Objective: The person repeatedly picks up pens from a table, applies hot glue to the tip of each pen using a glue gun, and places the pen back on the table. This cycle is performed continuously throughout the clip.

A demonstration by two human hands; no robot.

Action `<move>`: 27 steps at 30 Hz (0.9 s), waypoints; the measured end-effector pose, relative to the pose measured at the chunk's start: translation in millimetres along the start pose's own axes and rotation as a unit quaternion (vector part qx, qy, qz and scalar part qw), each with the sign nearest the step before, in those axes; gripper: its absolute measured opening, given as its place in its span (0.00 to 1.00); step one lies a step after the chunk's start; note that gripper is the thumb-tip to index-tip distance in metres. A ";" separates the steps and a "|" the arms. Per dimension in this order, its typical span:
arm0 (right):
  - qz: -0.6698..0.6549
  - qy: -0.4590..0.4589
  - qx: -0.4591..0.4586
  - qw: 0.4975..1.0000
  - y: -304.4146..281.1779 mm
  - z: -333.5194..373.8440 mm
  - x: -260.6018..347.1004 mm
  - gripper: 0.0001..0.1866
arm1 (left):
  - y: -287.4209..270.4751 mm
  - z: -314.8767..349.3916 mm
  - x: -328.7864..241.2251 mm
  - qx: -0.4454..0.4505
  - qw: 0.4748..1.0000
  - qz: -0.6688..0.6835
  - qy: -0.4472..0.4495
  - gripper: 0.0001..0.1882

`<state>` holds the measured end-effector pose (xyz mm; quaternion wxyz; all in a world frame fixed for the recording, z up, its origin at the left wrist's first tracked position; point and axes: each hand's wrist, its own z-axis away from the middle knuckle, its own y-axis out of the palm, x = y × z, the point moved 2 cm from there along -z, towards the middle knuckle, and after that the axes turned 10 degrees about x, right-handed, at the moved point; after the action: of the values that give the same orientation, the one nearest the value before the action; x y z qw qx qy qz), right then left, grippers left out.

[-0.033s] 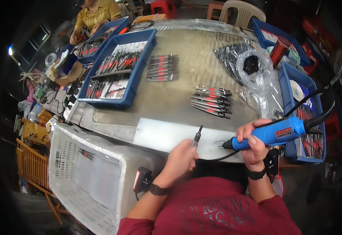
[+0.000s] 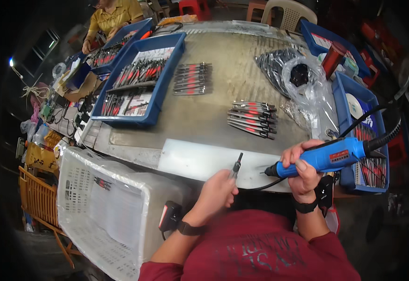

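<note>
I am looking down from the head camera onto a work table [image 2: 214,112], where two bare hands are working at the near edge. The left hand [image 2: 217,191] is curling its fingers narrowly around a slim, dark-tipped pen-like piece [image 2: 237,165], which is standing up at a tilt; the low grip is presumably leaving the tip free. The right hand [image 2: 303,171] is wrapping its fingers around the front of a blue power tool [image 2: 328,157], probably for steering; its black nose is pointing left, apart from the piece. Its thick cable [image 2: 386,138] is leaving from the rear on the right, seemingly clear of both hands. A white board [image 2: 190,159] is lying beneath this area, perhaps protecting the table. Beyond it, a near row of grey-and-red pens [image 2: 253,119] and a far row [image 2: 193,78] are lying side by side, likely for easy counting. A blue tray [image 2: 129,122] is holding many loose pens on the left. A plastic-lined white crate [image 2: 75,194] is standing beside the left forearm, apparently within easy reach, with a few pens inside.
</note>
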<state>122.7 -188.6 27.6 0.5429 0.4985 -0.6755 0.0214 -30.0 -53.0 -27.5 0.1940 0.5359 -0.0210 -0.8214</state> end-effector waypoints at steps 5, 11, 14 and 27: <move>-0.008 -0.003 0.025 1.000 6.1 0.2 -3.2 0.25 | 15.5 13.0 18.4 0.012 0.997 0.014 -0.071 0.08; -0.007 0.000 0.051 0.999 15.2 1.2 -6.4 0.25 | 15.9 4.8 30.9 -0.029 0.996 0.071 -0.054 0.10; 0.001 -0.003 0.070 0.998 18.8 -0.1 -9.2 0.26 | 16.0 3.7 31.6 -0.029 0.995 0.082 -0.052 0.10; 0.072 0.014 0.120 0.990 32.1 -3.7 -18.5 0.28 | 19.9 6.1 25.9 -0.039 0.994 0.083 -0.062 0.11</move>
<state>101.3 -158.3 31.6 0.4853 0.5097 -0.6948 0.1482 -38.5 -81.3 -42.7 0.2805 0.4728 -0.0458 -0.8341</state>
